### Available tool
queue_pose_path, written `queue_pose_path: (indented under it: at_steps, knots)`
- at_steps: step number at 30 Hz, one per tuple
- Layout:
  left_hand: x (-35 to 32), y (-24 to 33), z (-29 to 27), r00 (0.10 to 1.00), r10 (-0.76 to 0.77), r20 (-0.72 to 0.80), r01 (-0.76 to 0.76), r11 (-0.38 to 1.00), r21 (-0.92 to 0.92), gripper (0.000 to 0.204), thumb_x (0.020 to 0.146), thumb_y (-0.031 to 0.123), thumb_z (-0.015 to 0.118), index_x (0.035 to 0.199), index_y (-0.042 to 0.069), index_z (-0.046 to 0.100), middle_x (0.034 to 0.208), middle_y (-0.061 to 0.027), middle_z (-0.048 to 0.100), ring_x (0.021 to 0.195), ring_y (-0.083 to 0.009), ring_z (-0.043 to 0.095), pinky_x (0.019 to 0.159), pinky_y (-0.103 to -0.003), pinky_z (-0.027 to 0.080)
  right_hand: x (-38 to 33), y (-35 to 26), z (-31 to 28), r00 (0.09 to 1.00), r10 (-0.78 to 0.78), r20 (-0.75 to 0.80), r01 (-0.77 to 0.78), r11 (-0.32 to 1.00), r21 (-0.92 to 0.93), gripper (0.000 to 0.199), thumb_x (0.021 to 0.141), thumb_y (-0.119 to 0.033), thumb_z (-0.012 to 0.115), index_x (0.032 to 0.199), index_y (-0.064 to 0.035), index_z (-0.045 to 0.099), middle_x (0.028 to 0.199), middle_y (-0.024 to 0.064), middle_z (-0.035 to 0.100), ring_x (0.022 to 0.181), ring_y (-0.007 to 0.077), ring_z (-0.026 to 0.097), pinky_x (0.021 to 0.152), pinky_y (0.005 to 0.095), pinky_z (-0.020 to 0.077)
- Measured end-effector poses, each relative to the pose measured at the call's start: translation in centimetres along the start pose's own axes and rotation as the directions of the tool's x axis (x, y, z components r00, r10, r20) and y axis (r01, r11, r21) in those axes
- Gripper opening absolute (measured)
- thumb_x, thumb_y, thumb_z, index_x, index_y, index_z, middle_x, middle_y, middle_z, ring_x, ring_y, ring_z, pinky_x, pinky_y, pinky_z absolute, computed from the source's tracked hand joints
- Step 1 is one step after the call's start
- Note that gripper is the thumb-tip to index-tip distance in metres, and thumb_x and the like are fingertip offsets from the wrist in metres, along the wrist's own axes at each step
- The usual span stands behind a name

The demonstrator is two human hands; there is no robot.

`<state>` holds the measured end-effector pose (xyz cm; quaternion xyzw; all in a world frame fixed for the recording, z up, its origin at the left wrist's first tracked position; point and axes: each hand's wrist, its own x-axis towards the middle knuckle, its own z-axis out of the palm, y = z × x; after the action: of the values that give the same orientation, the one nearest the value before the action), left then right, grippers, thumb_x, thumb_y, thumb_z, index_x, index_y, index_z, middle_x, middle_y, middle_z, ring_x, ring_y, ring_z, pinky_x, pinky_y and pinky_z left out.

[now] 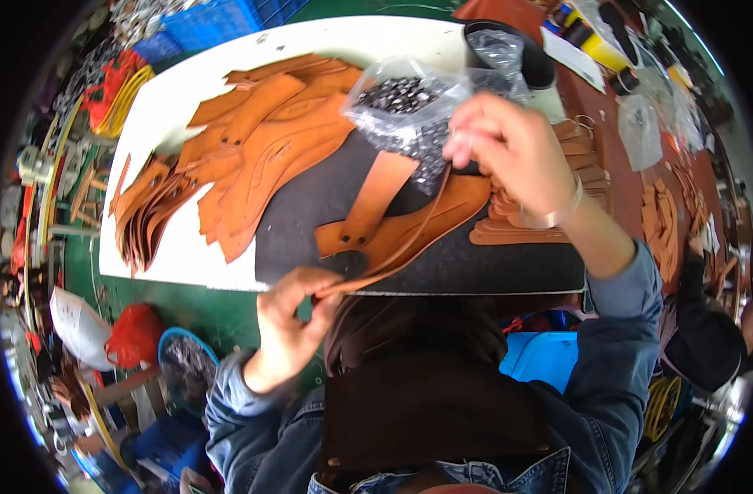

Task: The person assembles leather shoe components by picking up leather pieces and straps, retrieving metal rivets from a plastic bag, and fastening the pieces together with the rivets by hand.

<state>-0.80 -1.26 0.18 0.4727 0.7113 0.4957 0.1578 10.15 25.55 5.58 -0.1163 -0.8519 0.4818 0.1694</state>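
Note:
My left hand (290,325) pinches the near end of a thin tan leather strap (401,247) at the table's front edge. The strap runs up and right to my right hand (508,152), which grips its far end above a black mat (310,206). Under the strap lie tan leather pieces (376,198) shaped like a flat panel and a curved part. A clear plastic bag of small dark metal parts (401,103) sits just left of my right hand, touching the fingers.
A heap of tan leather cut-outs (244,148) covers the white tabletop (170,99) on the left. More leather stacks (524,218) lie at the right, with clear bags (640,128) beyond. Blue crates (212,20) stand at the back; a red bag (133,333) and bucket (187,358) sit on the floor. Another person (706,329) is at right.

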Motion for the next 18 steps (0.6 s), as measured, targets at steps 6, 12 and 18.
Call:
queue_pose_path:
  at_steps: [6,12,18]
  knots:
    - [1.2,2.2,0.5,0.979,-0.199,0.046,0.197,0.855,-0.48,0.015,0.081,-0.002,0.06,0.096,-0.005,0.06,0.085,-0.0088,0.063,0.077,-0.0105,0.06,0.068,-0.022,0.049,-4.3,-3.2,6.5,0.923,-0.379,0.062,0.378,0.925,0.026,0.013,0.066,0.003,0.067,0.074,-0.0037,0.06,0.086,0.0066,0.054,0.081,0.0194,0.051,0.07,0.0303,0.0411]
    - [0.6,1.9,0.7,0.998,-0.048,-0.045,0.032,0.95,-0.31,0.014,0.079,-0.001,0.062,0.093,-0.004,0.061,0.081,-0.0094,0.063,0.071,-0.012,0.06,0.065,-0.023,0.049,-4.4,-3.0,7.3,0.903,-0.425,0.066,0.429,0.902,-0.051,0.016,0.065,0.003,0.067,0.077,-0.0046,0.06,0.09,0.007,0.053,0.082,0.0209,0.051,0.071,0.0319,0.0412]
    - [0.7,1.9,0.5,0.99,0.097,-0.103,-0.116,0.972,-0.203,0.017,0.076,-0.002,0.064,0.093,-0.002,0.062,0.081,-0.0099,0.063,0.07,-0.0145,0.06,0.064,-0.024,0.048,-4.2,-3.7,7.7,0.911,-0.413,-0.015,0.407,0.902,-0.146,0.019,0.062,-0.004,0.072,0.074,-0.0057,0.057,0.092,0.0076,0.053,0.083,0.0251,0.05,0.072,0.0348,0.0408]
